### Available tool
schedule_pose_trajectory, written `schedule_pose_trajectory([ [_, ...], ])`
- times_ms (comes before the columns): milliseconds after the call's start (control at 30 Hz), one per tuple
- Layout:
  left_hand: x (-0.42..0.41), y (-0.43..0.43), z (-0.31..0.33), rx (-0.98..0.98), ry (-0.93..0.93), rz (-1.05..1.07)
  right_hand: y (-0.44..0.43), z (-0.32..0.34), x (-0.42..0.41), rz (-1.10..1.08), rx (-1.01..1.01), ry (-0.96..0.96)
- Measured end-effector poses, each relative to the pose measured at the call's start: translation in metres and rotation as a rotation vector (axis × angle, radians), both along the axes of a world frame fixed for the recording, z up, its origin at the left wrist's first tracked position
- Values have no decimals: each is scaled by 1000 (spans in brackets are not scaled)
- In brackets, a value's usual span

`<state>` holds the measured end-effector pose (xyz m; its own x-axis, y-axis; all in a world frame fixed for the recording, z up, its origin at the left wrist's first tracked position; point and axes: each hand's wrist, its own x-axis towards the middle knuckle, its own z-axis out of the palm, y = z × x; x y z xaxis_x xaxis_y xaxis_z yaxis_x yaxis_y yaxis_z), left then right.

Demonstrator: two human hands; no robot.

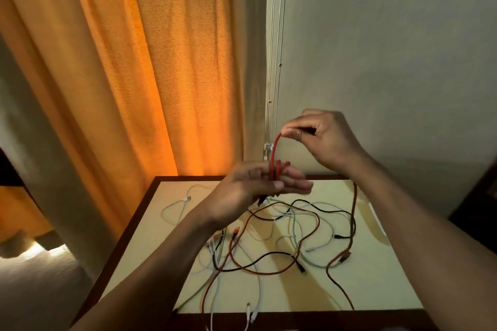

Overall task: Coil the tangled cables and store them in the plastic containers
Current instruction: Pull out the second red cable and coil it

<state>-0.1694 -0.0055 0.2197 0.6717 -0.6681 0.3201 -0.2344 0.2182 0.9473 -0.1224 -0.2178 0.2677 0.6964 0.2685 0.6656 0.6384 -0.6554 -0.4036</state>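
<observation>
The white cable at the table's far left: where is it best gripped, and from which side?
Pinch the white cable just behind its connector, coming straight down from above. It lies flat on the table in an open curve, and that plug end sits clear of the tangle, so it should lift without dragging other cables.

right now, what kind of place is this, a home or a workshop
Most likely a room in a home, perhaps a bedroom: an orange curtain, a small table by a plain wall, and carpet on the floor. The left hand and right hand hold a red cable.
</observation>
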Motion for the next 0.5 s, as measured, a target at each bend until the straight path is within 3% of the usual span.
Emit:
schedule_pose_trajectory([
  [167,-1,-4,20,-304,97,43,0,-52,3,36,73,224],
  [267,5,-8,25,-429,102,60,8,-70,-12,-6,43,244],
  [400,25,-10,28,-446,70,194,15,-70,-31,32,-12,181],
  [500,42,-8,24,-310,22,291,13,-60,-38,-6,-151,102],
])
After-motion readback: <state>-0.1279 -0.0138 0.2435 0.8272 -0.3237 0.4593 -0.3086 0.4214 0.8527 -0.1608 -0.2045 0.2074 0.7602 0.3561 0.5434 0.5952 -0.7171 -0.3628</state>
